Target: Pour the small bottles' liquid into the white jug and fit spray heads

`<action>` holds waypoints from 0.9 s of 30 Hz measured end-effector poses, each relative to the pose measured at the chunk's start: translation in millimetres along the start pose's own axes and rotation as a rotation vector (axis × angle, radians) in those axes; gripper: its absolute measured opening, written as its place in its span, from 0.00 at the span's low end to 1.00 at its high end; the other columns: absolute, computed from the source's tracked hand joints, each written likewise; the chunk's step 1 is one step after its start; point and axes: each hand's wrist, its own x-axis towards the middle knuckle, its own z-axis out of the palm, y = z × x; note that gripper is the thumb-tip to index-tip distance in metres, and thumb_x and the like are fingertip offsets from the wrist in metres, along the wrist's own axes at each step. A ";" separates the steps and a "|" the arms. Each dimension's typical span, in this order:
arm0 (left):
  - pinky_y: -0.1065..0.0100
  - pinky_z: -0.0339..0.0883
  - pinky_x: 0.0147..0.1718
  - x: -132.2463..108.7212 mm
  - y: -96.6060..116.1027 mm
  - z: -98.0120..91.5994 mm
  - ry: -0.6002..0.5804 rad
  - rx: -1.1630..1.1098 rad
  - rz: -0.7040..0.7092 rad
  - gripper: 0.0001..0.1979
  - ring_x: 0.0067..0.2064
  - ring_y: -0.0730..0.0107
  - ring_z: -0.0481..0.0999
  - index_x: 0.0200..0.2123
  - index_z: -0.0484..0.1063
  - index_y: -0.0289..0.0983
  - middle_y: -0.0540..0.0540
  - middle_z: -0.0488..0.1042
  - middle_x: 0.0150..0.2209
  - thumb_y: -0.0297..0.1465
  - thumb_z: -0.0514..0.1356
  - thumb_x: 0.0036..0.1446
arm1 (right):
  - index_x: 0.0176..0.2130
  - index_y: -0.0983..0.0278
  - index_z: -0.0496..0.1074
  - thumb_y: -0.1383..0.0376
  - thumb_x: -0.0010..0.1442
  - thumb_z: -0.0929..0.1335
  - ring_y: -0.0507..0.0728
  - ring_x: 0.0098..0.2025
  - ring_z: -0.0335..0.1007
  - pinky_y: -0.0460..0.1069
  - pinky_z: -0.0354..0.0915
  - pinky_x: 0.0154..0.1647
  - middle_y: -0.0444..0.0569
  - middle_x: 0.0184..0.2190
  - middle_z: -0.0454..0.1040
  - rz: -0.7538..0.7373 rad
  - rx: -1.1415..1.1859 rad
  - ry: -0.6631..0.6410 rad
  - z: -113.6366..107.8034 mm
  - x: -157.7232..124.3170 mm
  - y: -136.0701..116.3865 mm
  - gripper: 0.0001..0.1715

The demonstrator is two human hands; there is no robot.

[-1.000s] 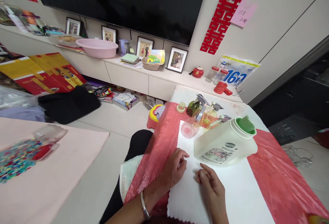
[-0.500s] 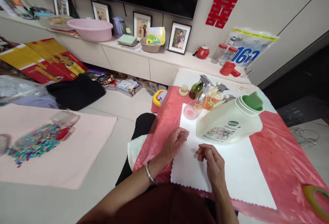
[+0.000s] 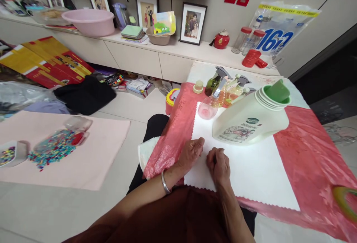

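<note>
My left hand (image 3: 192, 153) is closed, fingers curled under the thumb, at the left edge of a white scallop-edged mat (image 3: 251, 172). Beside it, a small gap away, my right hand (image 3: 219, 164) makes a loose fist over the mat. Nothing shows in either hand. Just beyond them stands a large pale green jug (image 3: 237, 122), upright, with a green piece (image 3: 278, 91) in its open mouth. To its left is a clear spray bottle with a pink base (image 3: 209, 107). Behind are a dark green spray bottle (image 3: 213, 85) and an amber spray bottle (image 3: 232, 93).
Red plastic sheeting (image 3: 315, 150) covers the table, with a roll of tape (image 3: 344, 202) at right and a small pale cap (image 3: 198, 86) at the far left. On a pink cloth (image 3: 103, 146) at left lie many colourful bits (image 3: 54, 150). A cabinet (image 3: 134, 57) runs along the wall.
My right hand has moved left toward my left hand and curled tighter. My left hand has curled in slightly. The view has shifted a little; the bottles and jug stand as before.
</note>
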 end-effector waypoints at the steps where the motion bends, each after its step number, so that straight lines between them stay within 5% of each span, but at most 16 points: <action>1: 0.66 0.56 0.28 0.5 -0.8 -0.1 0.000 0.000 0.003 0.36 0.22 0.74 0.60 0.15 0.57 0.40 0.54 0.57 0.16 0.64 0.46 0.58 | 0.21 0.66 0.59 0.40 0.74 0.56 0.48 0.19 0.50 0.45 0.46 0.20 0.44 0.16 0.53 0.000 -0.007 0.002 1.3 -0.4 1.0 0.42; 4: 0.66 0.55 0.28 1.3 -3.4 -0.7 -0.001 -0.004 0.010 0.36 0.22 0.75 0.59 0.15 0.56 0.40 0.54 0.56 0.16 0.64 0.45 0.59 | 0.20 0.66 0.59 0.42 0.74 0.56 0.48 0.18 0.49 0.45 0.47 0.19 0.45 0.16 0.53 -0.054 -0.039 0.036 2.0 -5.4 -7.5 0.41; 7: 0.66 0.53 0.26 2.0 -8.7 -1.4 -0.013 -0.019 0.013 0.36 0.22 0.75 0.58 0.14 0.56 0.40 0.54 0.56 0.16 0.64 0.45 0.59 | 0.25 0.68 0.66 0.45 0.72 0.60 0.48 0.20 0.52 0.44 0.51 0.21 0.45 0.19 0.56 -0.226 -0.086 0.231 -16.0 -9.6 -35.8 0.35; 10: 0.66 0.52 0.26 2.5 -12.7 -1.6 -0.027 -0.040 0.034 0.36 0.22 0.75 0.58 0.15 0.55 0.41 0.54 0.56 0.17 0.64 0.45 0.58 | 0.48 0.65 0.71 0.51 0.65 0.68 0.50 0.34 0.65 0.46 0.63 0.37 0.47 0.35 0.67 -0.460 -0.159 0.611 -59.2 1.0 -73.0 0.21; 12: 0.66 0.53 0.27 2.4 -12.3 -1.5 -0.036 -0.034 0.049 0.36 0.23 0.74 0.58 0.15 0.55 0.41 0.54 0.56 0.17 0.64 0.45 0.59 | 0.57 0.63 0.70 0.56 0.54 0.76 0.55 0.50 0.66 0.49 0.65 0.50 0.52 0.51 0.67 -0.487 -0.267 0.744 -92.9 19.7 -90.9 0.35; 14: 0.66 0.53 0.27 1.9 -10.4 -1.2 -0.040 -0.014 0.053 0.36 0.23 0.74 0.58 0.15 0.54 0.41 0.54 0.56 0.17 0.65 0.44 0.58 | 0.55 0.64 0.73 0.58 0.43 0.79 0.61 0.55 0.66 0.53 0.66 0.53 0.55 0.56 0.65 -0.418 -0.334 0.715 -119.6 44.5 -97.3 0.40; 19: 0.66 0.53 0.27 1.5 -8.1 -0.1 -0.045 -0.005 0.049 0.36 0.23 0.74 0.58 0.15 0.54 0.41 0.54 0.56 0.17 0.65 0.44 0.58 | 0.40 0.67 0.73 0.55 0.40 0.76 0.58 0.42 0.71 0.53 0.71 0.47 0.50 0.39 0.74 -0.355 -0.219 0.627 -133.1 99.0 -80.2 0.29; 23: 0.66 0.52 0.26 1.7 -8.6 -0.2 -0.051 -0.017 0.045 0.37 0.22 0.74 0.58 0.15 0.55 0.40 0.53 0.56 0.17 0.66 0.44 0.57 | 0.41 0.66 0.72 0.53 0.43 0.76 0.59 0.45 0.72 0.51 0.73 0.43 0.53 0.43 0.74 -0.411 -0.074 0.698 -129.3 112.0 -77.8 0.28; 27: 0.67 0.52 0.26 0.1 -5.6 -1.3 -0.057 -0.015 0.035 0.37 0.23 0.74 0.57 0.15 0.55 0.40 0.54 0.55 0.17 0.65 0.44 0.57 | 0.41 0.64 0.74 0.53 0.45 0.76 0.60 0.42 0.72 0.53 0.73 0.37 0.55 0.43 0.74 -0.418 -0.074 0.768 -157.4 111.2 -87.8 0.26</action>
